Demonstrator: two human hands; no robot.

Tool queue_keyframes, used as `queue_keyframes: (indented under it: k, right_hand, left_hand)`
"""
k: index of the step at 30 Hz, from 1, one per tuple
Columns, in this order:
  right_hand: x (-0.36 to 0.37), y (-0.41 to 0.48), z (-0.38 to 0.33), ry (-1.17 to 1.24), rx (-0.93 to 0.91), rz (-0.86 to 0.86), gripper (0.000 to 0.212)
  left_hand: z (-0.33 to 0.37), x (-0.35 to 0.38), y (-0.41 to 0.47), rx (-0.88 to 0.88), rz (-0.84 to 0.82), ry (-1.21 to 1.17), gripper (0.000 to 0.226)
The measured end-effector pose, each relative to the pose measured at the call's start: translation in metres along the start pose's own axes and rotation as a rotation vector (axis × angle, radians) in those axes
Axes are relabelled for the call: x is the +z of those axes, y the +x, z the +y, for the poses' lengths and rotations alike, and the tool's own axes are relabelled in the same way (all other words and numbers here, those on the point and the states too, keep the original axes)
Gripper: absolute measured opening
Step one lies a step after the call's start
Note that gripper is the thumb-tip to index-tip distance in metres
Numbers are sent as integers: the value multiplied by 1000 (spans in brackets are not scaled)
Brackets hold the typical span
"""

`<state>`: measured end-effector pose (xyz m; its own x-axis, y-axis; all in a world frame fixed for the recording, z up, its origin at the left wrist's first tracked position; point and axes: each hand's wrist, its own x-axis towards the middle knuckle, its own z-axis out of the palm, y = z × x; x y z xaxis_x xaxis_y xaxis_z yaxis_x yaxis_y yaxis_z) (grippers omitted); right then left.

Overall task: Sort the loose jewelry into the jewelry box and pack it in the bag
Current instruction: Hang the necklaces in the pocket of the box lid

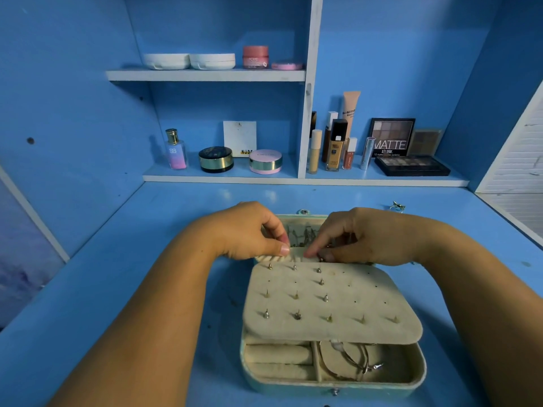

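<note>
A teal jewelry box [332,383] lies open on the blue desk in front of me. Its beige earring flap [329,306] is folded down over the tray and shows several stud backs. Below the flap, ring rolls [279,355] and a silver bracelet [352,359] lie in the tray. My left hand [252,233] pinches the elastic edge of the lid pocket [296,255]. My right hand [352,236] pinches a small piece of jewelry at that same pocket edge; the piece is mostly hidden. Thin necklaces [302,233] show inside the lid. A loose ring [397,205] lies at the back right.
Shelves behind the desk hold cosmetics: a perfume bottle [175,149], compacts [216,159], foundation bottles [335,148] and eyeshadow palettes [411,165]. White jars [189,60] and a pink jar [255,56] stand on the upper shelf. A white slatted panel [520,160] stands at the right.
</note>
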<state>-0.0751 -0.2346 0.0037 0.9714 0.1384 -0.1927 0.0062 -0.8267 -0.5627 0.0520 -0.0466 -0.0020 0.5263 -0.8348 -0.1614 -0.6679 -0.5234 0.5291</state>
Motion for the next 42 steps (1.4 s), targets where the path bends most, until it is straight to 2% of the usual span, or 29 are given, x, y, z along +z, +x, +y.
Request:
queue_keyframes:
  k: [4, 9, 12, 16, 19, 22, 25, 31, 36, 42]
  right_hand:
    - [-1, -2, -7, -16, 12, -81, 27]
    - [1, -1, -5, -100, 50, -53, 14]
    - [0, 0, 0, 63, 62, 43, 9]
    - [2, 10, 6, 217, 61, 352, 9]
    - [5, 14, 5, 299, 25, 360, 5]
    - [10, 16, 2, 230, -7, 321, 7]
    - [16, 23, 4, 101, 27, 399, 11]
    - [16, 23, 9, 14, 27, 483, 12]
    - [16, 18, 2, 42, 81, 287, 24]
    - [14, 17, -1, 129, 90, 274, 24]
  left_hand:
    - [1, 0, -1, 2, -10, 3, 6]
    - [0, 0, -1, 1, -7, 0, 7]
    - [0, 0, 0, 1, -5, -6, 10]
    - [0, 0, 0, 4, -6, -1, 10]
    - [0, 0, -1, 0, -10, -2, 9]
    - [1, 0, -1, -4, -14, 13, 9]
    - [1, 0, -1, -5, -13, 6, 8]
    - [1, -1, -2, 7, -12, 10, 6]
    - [1, -1, -2, 3, -10, 12, 3]
    - [1, -1, -1, 7, -5, 20, 5]
